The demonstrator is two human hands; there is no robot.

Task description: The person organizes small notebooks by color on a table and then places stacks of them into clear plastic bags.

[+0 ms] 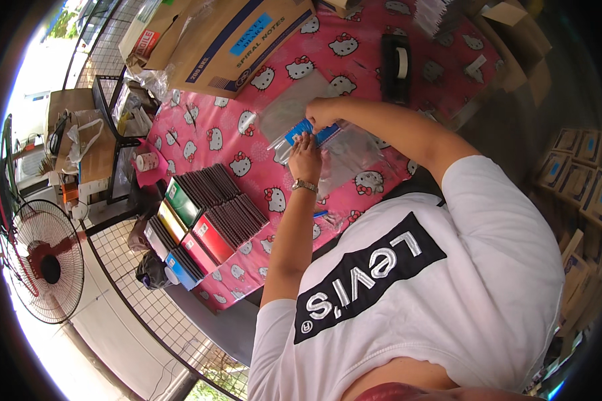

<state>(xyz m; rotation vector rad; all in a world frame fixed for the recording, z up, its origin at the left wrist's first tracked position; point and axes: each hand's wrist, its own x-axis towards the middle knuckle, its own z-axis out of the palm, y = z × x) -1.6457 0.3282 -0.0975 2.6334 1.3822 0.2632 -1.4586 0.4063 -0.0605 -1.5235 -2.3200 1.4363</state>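
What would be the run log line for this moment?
left hand flat on clear bag | right hand pinching bag top | blue item inside | pink tablecloth

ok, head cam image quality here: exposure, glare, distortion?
Head view: strong fisheye, the pink tablecloth edges bow and a black vignette rings the frame; daylight at far left blows out behind the fan; soft glare on the clear plastic sleeve under the left hand and right hand; centre sharp.

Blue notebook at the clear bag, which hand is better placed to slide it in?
Likely the right hand: it grips the blue notebook, while the left hand lies flat, pinning the clear bag.
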